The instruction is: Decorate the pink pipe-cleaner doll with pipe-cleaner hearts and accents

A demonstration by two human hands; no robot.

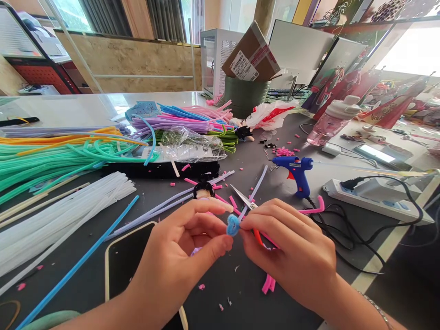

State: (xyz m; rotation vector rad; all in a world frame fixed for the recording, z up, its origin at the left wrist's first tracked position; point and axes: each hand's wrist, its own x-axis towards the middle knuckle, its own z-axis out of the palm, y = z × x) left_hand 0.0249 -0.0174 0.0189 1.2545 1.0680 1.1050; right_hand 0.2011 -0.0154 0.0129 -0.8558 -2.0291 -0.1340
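Observation:
A small piece of light-blue pipe cleaner, curled into a tight loop, is held up between my two hands over the dark table. My left hand grips its left side with thumb and fingers, the index finger arched above it. From the other side, my right hand pinches the loop between thumb and index finger. Scissors with orange-red handles lie partly hidden beneath my right hand. Behind my left fingers stands a small doll-like figure with black hair, its lower part covered. A bit of lilac shows below the left fingers.
Bundles of green, white and purple pipe cleaners lie left and behind. A phone sits under my left arm. A blue glue gun, power strip, cables and pink bottle occupy the right.

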